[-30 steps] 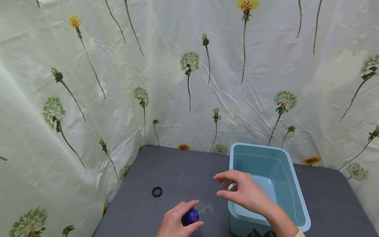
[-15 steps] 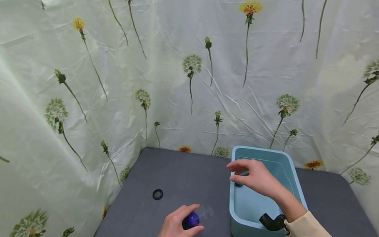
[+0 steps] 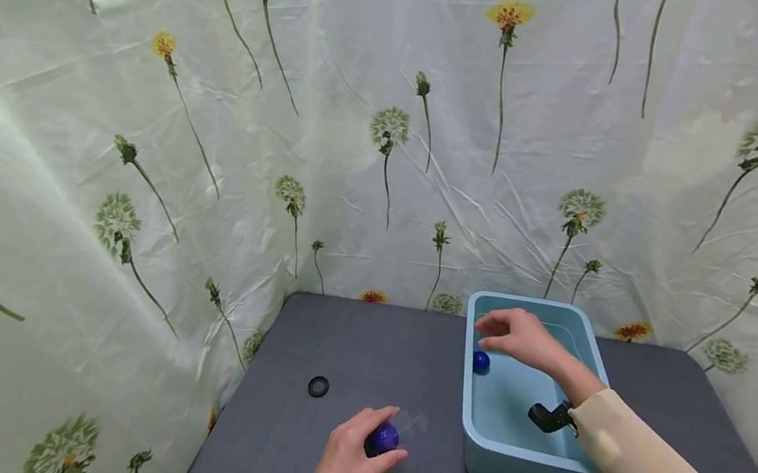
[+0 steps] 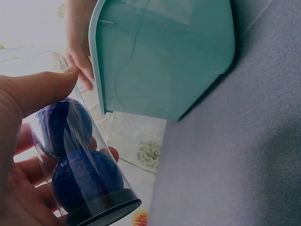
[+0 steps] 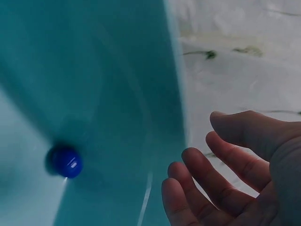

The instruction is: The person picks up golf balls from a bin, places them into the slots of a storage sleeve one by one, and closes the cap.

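Note:
My left hand (image 3: pixel 351 456) grips a clear tube (image 4: pixel 96 143) between thumb and fingers, above the table. Two blue balls (image 4: pixel 87 176) sit inside it, one against the other, and a dark cap (image 4: pixel 106 211) closes the lower end in the left wrist view. Over the light-blue bin (image 3: pixel 523 455), my right hand (image 3: pixel 521 338) hovers with loosely bent fingers and holds nothing. Below its fingertips a single blue ball (image 3: pixel 481 362) lies on the bin floor against the left wall; the right wrist view shows the same ball (image 5: pixel 67 161) apart from the hand.
A black ring (image 3: pixel 318 386) lies on the left part of the dark grey table (image 3: pixel 265 453). Behind the table hangs a pale curtain (image 3: pixel 334 144) with printed dandelions. A black wrist device (image 3: pixel 548 417) sits at the right sleeve, over the bin.
My right hand has moved away from me and rightward, from the bin's near-left rim to over its inside. The blue ball in the bin has come into plain view. My left hand keeps its hold.

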A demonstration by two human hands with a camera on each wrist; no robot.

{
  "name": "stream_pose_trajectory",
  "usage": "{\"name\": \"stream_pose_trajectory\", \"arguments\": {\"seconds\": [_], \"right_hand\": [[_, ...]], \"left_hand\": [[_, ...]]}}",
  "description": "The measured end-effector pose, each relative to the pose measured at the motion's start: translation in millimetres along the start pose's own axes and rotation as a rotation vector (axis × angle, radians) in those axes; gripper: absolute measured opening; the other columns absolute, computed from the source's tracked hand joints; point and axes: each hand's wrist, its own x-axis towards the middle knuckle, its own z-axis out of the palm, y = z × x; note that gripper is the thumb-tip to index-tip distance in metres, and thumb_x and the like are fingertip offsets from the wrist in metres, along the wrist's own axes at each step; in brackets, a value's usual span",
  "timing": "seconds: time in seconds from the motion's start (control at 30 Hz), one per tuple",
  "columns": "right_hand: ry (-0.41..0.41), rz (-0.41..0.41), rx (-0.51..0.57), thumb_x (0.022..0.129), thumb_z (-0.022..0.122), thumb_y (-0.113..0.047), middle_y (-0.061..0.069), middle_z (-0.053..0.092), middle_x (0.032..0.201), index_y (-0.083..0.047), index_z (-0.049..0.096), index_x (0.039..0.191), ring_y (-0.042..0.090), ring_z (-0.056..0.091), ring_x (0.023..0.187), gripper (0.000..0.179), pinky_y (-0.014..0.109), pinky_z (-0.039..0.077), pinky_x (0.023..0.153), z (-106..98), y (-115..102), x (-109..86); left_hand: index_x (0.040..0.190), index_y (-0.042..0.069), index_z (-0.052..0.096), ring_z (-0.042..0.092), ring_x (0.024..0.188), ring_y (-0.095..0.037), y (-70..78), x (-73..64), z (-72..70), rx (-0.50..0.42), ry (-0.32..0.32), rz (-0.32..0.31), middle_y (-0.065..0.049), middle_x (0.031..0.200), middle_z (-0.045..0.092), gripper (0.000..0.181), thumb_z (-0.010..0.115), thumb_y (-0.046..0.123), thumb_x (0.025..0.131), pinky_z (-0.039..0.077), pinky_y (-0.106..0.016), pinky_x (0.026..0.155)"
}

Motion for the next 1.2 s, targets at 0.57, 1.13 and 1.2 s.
{"name": "stream_pose_trajectory", "arguments": {"seconds": [0.57, 1.13, 1.2], "right_hand": [[-0.178, 0.152, -0.098, 0.087, 0.073, -0.008, 0.014, 0.071, 0.104, 0.003, 0.067, 0.122, 0.029, 0.068, 0.091, 0.037, 0.043, 0.056, 0.072, 17, 58, 43.5], [-0.227, 0.329, -0.135, 0.085, 0.074, -0.003, 0.031, 0.054, 0.13, 0.0, 0.06, 0.134, 0.026, 0.062, 0.083, 0.051, 0.044, 0.056, 0.069, 41, 86, 50.4], [-0.226, 0.34, -0.137, 0.085, 0.074, -0.002, 0.028, 0.058, 0.122, 0.0, 0.061, 0.132, 0.028, 0.064, 0.08, 0.049, 0.044, 0.057, 0.069, 44, 87, 51.8]], "left_hand": [[0.133, 0.025, 0.064, 0.059, 0.088, -0.005, -1.2, -3.0, 1.3, -0.002, -0.02, -0.024, 0.003, 0.11, 0.066, 0.054, 0.084, 0.034, 0.083, 0.052, -0.026, 0.072], [0.132, 0.029, 0.064, 0.06, 0.088, -0.003, -9.7, -9.2, 2.2, -0.004, -0.008, -0.04, 0.007, 0.109, 0.066, 0.054, 0.085, 0.035, 0.082, 0.052, -0.026, 0.072], [0.132, 0.03, 0.064, 0.06, 0.089, -0.003, -10.9, -10.4, 2.8, -0.004, -0.011, -0.053, 0.007, 0.11, 0.066, 0.054, 0.084, 0.038, 0.082, 0.052, -0.026, 0.073]]}}
